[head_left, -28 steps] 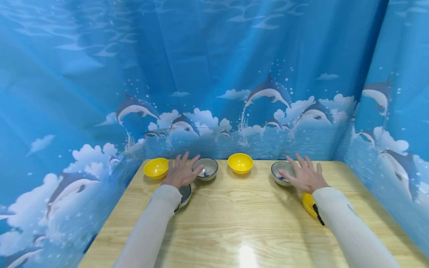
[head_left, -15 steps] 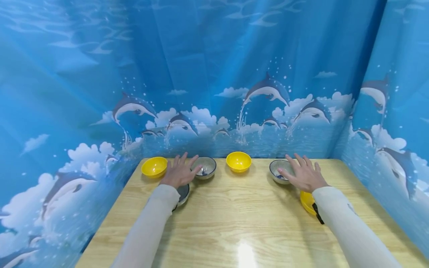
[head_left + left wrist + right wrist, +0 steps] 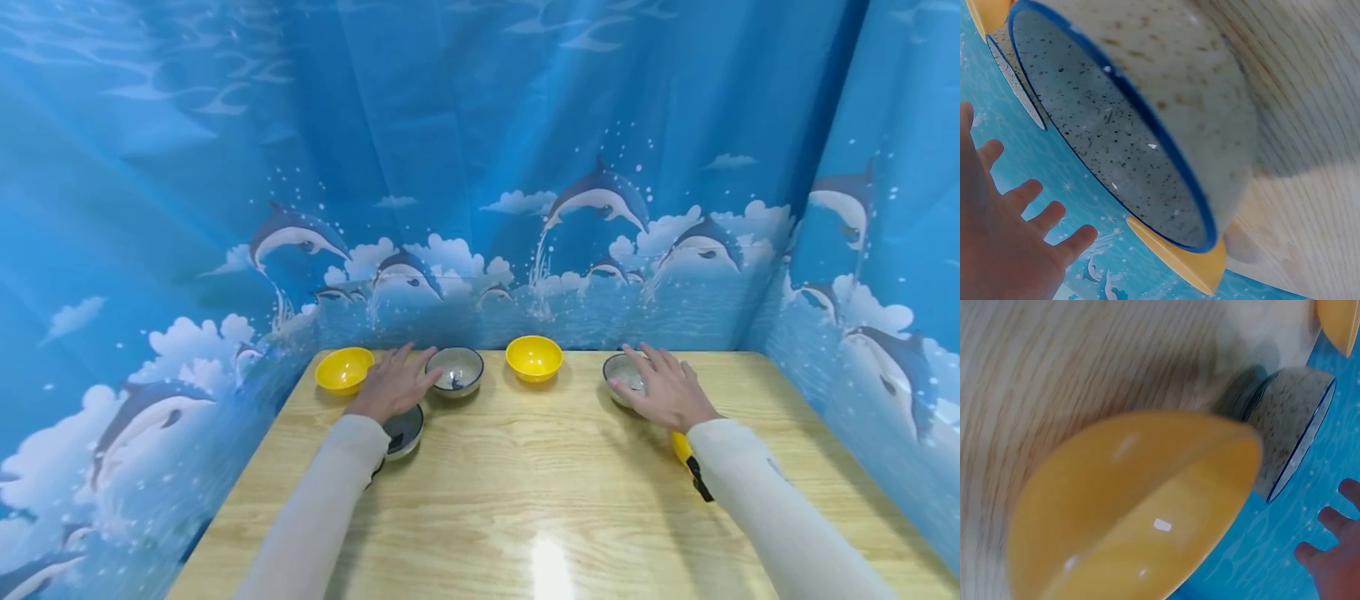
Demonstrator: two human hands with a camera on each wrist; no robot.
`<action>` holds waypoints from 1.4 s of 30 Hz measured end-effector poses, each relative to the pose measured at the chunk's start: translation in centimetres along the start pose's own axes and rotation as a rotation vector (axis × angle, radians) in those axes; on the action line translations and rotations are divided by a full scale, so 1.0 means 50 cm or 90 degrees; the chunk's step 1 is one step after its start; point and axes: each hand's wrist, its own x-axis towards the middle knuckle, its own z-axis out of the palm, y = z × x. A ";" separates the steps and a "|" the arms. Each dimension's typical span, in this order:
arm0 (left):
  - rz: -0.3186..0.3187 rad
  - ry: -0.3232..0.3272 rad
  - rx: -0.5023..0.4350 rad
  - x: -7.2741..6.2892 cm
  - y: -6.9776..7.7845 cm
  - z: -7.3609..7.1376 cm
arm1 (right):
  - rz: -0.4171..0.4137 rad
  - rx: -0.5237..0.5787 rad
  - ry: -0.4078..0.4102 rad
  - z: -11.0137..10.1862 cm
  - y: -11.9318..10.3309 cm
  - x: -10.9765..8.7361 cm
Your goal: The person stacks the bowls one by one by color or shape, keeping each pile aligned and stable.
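My left hand (image 3: 392,385) hovers palm down with its fingers spread, holding nothing. Under its wrist sits a speckled grey bowl (image 3: 1110,131) with a blue rim, partly covered by the forearm in the head view. To this hand's left is a yellow bowl (image 3: 344,372), and to its right another speckled bowl (image 3: 456,372). My right hand (image 3: 666,389) is likewise spread and holds nothing, above a third speckled bowl (image 3: 1291,422) that it partly covers in the head view. Below the right wrist stands a yellow bowl (image 3: 1135,506), mostly hidden by the sleeve in the head view.
One more yellow bowl (image 3: 534,359) stands near the back edge, between the hands. The wood-patterned table (image 3: 525,475) ends at a blue curtain (image 3: 465,167) printed with dolphins, which also hangs along both sides. Dark straps show at both wrists.
Both hands have shifted slightly left and stay spread. More of the bowl under the left wrist now shows, and less of the yellow bowl under the right. The bowls appear unmoved.
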 end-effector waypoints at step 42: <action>0.005 0.046 -0.085 -0.068 -0.132 0.006 | -0.055 0.206 0.025 0.064 -0.144 0.000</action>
